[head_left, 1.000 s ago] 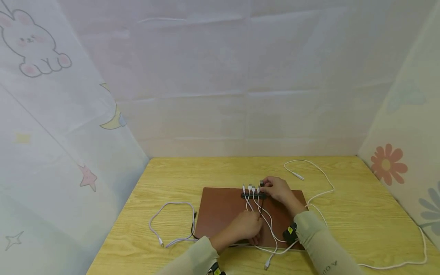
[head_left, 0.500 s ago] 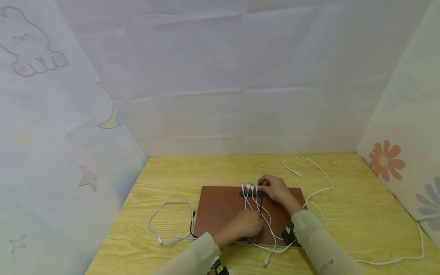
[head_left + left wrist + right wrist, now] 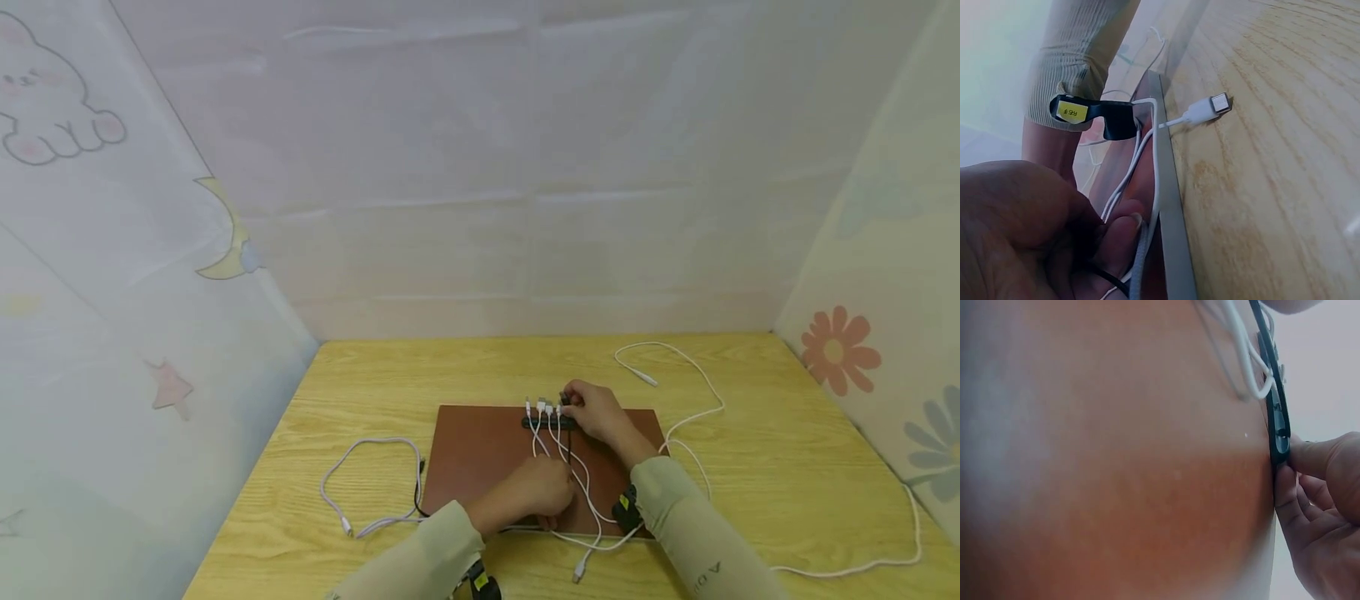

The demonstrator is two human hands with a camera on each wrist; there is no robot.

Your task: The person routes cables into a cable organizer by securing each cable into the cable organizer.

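Note:
A black cable holder [image 3: 531, 422] sits along the far edge of a brown board [image 3: 472, 450], with several white cable plugs [image 3: 542, 405] standing up from it. At its right end my right hand [image 3: 596, 412] pinches the black plug [image 3: 566, 398] of a black cable [image 3: 569, 446]. The right wrist view has the thumb and fingers right at the end of the holder [image 3: 1279, 440]. My left hand [image 3: 542, 486] is low over the board near its front edge, fingers curled round the black cable. In the left wrist view, black cable [image 3: 1109, 279] emerges below those fingers, beside white cables [image 3: 1155, 156].
A white cable with a loose plug [image 3: 579, 573] hangs over the board's front edge onto the wooden table [image 3: 375, 375]. Another white cable [image 3: 371, 440] loops at left, beside a black cable end [image 3: 422, 467]. More white cable [image 3: 693, 364] curves at right. Printed fabric walls surround the table.
The head view has shifted slightly. The black plug at my right fingertips shows a little less above the holder. Both hands otherwise stay nearly in place, and the white cables lie as before.

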